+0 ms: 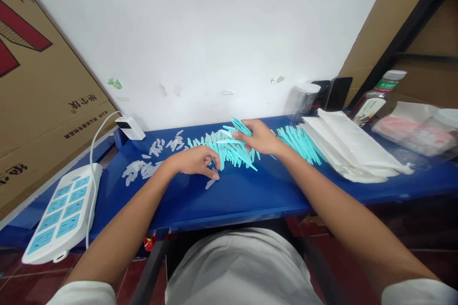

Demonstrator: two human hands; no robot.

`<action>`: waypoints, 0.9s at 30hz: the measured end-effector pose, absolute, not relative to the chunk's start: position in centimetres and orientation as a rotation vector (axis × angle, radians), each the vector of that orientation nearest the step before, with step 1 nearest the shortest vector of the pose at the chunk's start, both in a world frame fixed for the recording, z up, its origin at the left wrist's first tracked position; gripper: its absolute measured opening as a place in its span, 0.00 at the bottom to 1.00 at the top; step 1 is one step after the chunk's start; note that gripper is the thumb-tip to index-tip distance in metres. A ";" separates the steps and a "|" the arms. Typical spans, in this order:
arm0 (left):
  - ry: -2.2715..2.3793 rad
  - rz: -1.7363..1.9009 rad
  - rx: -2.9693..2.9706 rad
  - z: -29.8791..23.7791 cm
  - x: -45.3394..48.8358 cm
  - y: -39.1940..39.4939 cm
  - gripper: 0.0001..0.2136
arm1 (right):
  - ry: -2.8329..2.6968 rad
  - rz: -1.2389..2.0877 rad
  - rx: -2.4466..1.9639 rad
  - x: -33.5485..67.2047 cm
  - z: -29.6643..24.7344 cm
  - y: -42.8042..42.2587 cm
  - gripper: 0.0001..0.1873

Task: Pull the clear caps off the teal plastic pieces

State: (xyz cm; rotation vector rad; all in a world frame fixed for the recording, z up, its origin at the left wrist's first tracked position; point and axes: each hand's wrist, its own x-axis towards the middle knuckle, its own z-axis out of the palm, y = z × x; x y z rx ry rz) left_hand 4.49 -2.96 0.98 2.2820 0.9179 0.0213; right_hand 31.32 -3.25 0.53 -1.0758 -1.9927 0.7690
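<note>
Thin turquoise sticks (232,155) lie in a long pile across the middle of the blue table (229,200). My right hand (257,136) is closed around a bunch of turquoise sticks (240,125), held just over the pile. Left of it, my left hand (202,162) pinches a small translucent strip (211,182) between thumb and finger, close to the tabletop. Several similar translucent strips (143,167) are scattered on the table beyond my left forearm. A second group of turquoise sticks (300,144) lies to the right of my right hand.
White bags (354,147) are stacked on the right, near a clear jar (304,100), a bottle (375,97) and a pink package (404,128). A power strip (62,212) and a white charger (130,127) stand at left. The white wall (214,33) closes off the back.
</note>
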 end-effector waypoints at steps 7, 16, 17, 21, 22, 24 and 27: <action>0.828 0.003 2.215 0.3 5.2 -3.5 0.17 | -1.994 0.789 -1.073 31.4 0.3 -2.9 0.19; 1.019 -0.040 2.302 0.9 4.5 -3.2 0.18 | -2.008 0.786 -1.091 31.4 0.1 -2.9 0.20; 1.053 -0.042 2.309 0.8 4.5 -3.1 0.18 | -2.007 0.787 -1.092 31.4 0.1 -2.8 0.20; 1.121 -0.025 2.283 0.6 4.0 -2.8 0.19 | -2.018 0.782 -1.082 31.4 0.1 -2.8 0.20; 1.120 -0.027 2.274 0.6 3.9 -2.7 0.18 | -2.023 0.781 -1.080 31.4 0.1 -2.8 0.20; 1.101 -0.051 2.264 0.7 3.7 -2.7 0.17 | -2.033 0.782 -1.081 31.4 0.1 -2.9 0.20; 1.046 -0.067 2.261 0.9 3.5 -2.7 0.15 | -2.038 0.791 -1.091 31.4 0.0 -2.8 0.20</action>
